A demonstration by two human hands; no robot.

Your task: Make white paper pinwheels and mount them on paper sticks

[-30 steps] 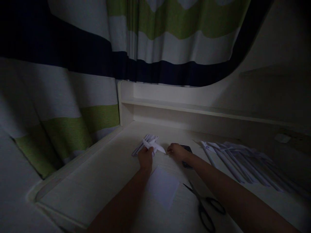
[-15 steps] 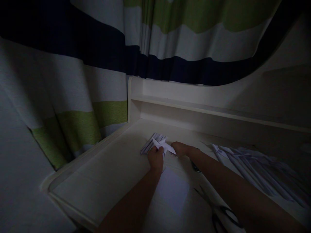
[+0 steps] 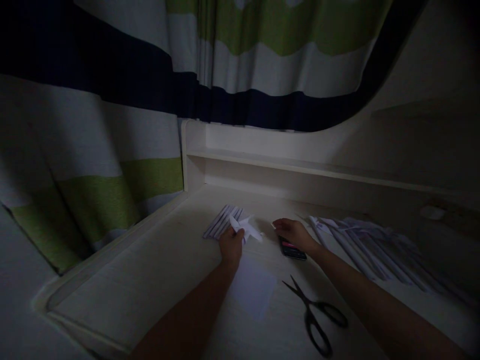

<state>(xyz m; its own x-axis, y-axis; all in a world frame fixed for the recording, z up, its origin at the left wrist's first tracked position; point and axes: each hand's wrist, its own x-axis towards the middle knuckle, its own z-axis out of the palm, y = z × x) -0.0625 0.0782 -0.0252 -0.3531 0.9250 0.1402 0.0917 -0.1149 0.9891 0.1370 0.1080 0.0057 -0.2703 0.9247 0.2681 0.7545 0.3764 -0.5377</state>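
Note:
In dim light my left hand (image 3: 231,247) is closed around a small folded white paper piece (image 3: 247,226), which sticks out to the right above the desk. Just behind it lies a flat bundle of folded paper strips (image 3: 222,223). My right hand (image 3: 295,232) is over the top end of a dark phone (image 3: 293,249) lying on the desk, its fingers curled and touching the phone. A plain white paper sheet (image 3: 255,287) lies under my left forearm.
Black scissors (image 3: 315,317) lie open on the desk (image 3: 150,280) at the right front. Several long rolled paper strips (image 3: 367,245) are spread at the right. A low shelf (image 3: 300,167) runs along the back, a striped curtain (image 3: 112,150) hangs behind and left.
My right hand has let go of the folded paper piece and moved right onto the phone. My left hand still holds the piece. The camera has swung about.

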